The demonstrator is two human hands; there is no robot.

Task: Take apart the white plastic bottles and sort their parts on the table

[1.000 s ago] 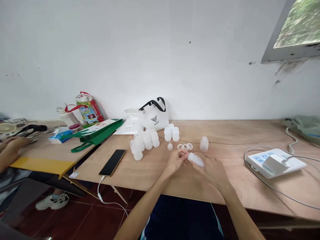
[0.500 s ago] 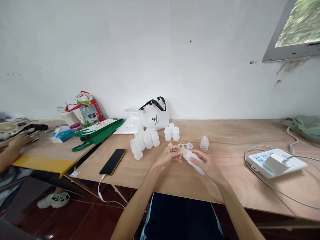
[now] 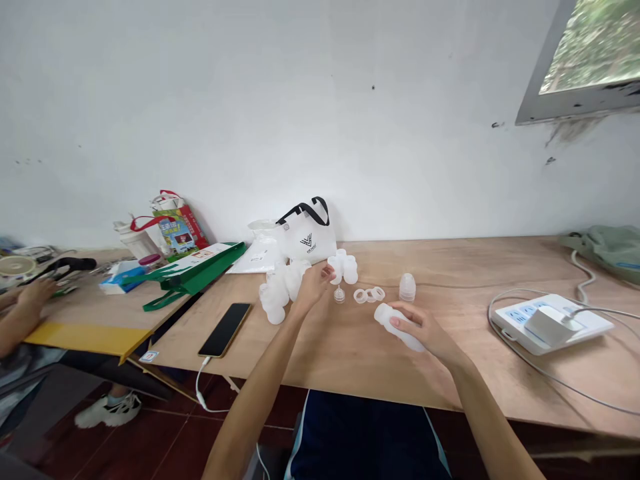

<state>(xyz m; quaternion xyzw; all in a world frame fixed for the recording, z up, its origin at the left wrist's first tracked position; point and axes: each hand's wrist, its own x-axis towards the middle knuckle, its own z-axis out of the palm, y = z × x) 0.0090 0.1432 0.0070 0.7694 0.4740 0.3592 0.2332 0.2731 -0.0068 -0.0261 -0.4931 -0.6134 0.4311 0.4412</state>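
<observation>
Plain white wall backs a wooden desk [image 3: 450,267], with a window [image 3: 595,50] at upper right. Near the desk's front edge, the right hand [image 3: 419,328] is closed around a white bottle [image 3: 386,316], thumb on the near side and fingers on the far side. The bottle's long axis runs slantwise: its neck points left and a little away from the person, its base to the right and nearer. Whether the base touches the desk cannot be told.

The left hand [image 3: 315,283] is farther off, fingers bent beside a small group of white containers [image 3: 351,268]. At this size, I cannot tell whether the fingertips are pinched on 1 of them or only near it. From that hand, the bottle lies rightward and closer to the person, neck end toward it, the 2 hands well apart.

Just beyond the neck lie 3 pale rings [image 3: 360,295], with a clear teat-shaped piece [image 3: 339,295] left of them, nearer the left hand. Clear domed covers [image 3: 407,288] stand beyond the right hand, which is the nearer hand to them.
</observation>
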